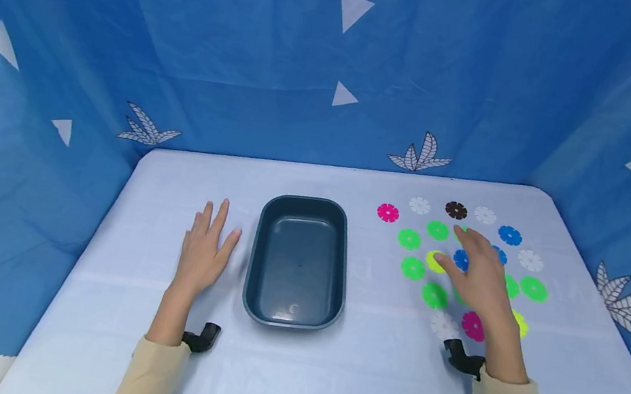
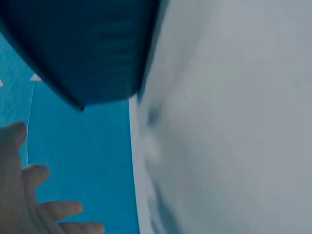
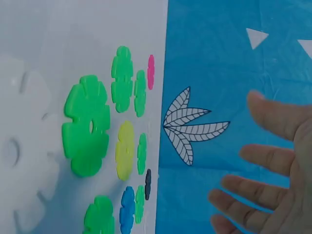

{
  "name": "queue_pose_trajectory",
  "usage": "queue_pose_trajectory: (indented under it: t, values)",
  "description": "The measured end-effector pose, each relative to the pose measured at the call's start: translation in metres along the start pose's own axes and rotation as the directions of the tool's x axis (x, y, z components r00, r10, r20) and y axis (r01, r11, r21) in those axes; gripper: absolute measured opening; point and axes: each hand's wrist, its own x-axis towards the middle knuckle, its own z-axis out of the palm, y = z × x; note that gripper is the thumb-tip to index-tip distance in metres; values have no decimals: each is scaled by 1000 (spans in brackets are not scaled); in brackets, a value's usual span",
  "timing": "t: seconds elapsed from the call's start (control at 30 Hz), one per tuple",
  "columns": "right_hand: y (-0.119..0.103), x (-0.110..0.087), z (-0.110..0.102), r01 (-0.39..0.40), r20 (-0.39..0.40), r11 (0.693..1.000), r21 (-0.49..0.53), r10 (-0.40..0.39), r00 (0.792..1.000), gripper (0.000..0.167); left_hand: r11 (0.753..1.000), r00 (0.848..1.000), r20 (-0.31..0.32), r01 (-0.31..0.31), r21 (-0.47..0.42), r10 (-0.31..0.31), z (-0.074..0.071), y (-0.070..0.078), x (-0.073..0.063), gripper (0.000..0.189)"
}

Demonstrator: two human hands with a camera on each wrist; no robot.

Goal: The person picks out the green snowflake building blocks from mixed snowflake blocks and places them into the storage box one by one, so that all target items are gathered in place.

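Observation:
My left hand [image 1: 199, 258] is to the left of a dark blue-grey plastic tub [image 1: 299, 270], fingers spread and holding nothing. In the left wrist view its fingers [image 2: 61, 209] appear below the tub's wall [image 2: 97, 53]. On the right, my right hand [image 1: 479, 278] hovers over several flat notched plastic discs, thumb apart from the fingers, with nothing in its grasp. Near its thumb lie a yellow disc [image 1: 434, 261] and a blue disc [image 1: 461, 259]. Part of the group is hidden beneath this hand. The right wrist view shows a green disc [image 3: 87, 126] up close, away from the fingers [image 3: 243, 180].
Discs in green, white [image 1: 530, 260], pink [image 1: 388, 213], dark brown [image 1: 456, 210], blue and yellow lie spread on the white-covered table [image 1: 372, 385]. A blue cloth [image 1: 265, 44] with white triangles and leaf prints surrounds the back and sides. Each wrist carries a black mount [image 1: 203, 338].

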Motion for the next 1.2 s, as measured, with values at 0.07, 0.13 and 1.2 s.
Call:
queue_pose_trajectory:
  t: [0.07, 0.13, 1.2]
  values:
    - [2, -6, -5, -41, 12, 997, 71, 40, 999, 62, 987, 1000, -11, 5, -162, -7, 3, 4, -2, 65]
    - [6, -11, -8, -106, 64, 987, 119, 99, 993, 59, 949, 1000, -11, 9, -314, -13, 6, 7, -3, 62]
    - [24, -21, 24, -241, 284, 968, 72, 212, 935, 39, 436, 976, 219, 198, -878, -1, 53, 19, -19, 62]
